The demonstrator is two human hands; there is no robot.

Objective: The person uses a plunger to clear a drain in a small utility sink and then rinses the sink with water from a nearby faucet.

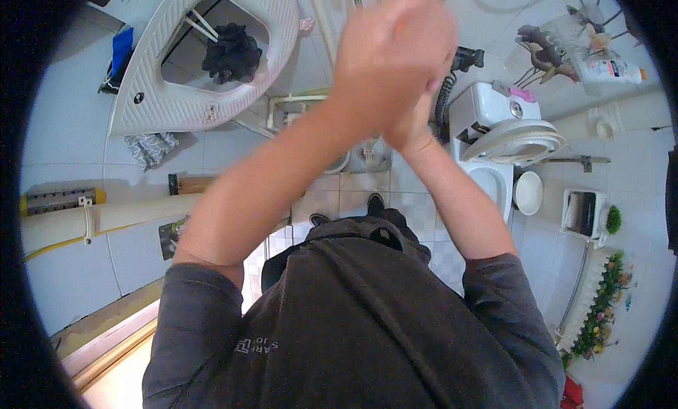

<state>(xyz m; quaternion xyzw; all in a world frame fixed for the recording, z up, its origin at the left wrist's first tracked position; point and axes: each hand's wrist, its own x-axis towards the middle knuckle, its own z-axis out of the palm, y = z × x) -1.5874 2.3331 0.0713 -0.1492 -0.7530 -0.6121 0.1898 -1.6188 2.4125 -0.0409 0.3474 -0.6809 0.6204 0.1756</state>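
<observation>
My left hand (394, 54) is raised in front of me, blurred, its fingers curled over my right hand. Only the wrist and lower part of my right hand (410, 120) show; its fingers are mostly hidden behind the left. The two hands press together, and a small orange-red patch shows near the top of the left one. Whether anything lies between the palms cannot be made out. Beneath them, partly covered, is a grey plastic tub (371, 162) on the floor. A black handheld sprayer (466, 59) with a coiled hose hangs just right of my hands.
At upper left is a white ribbed plastic frame (275, 27) with a black mesh bath puff (232, 54) showing in its opening. A toilet (490, 181) stands on the right, its lid (519, 139) raised. A wall pipe (137, 215) runs along the left; a paper holder (582, 213) hangs at right.
</observation>
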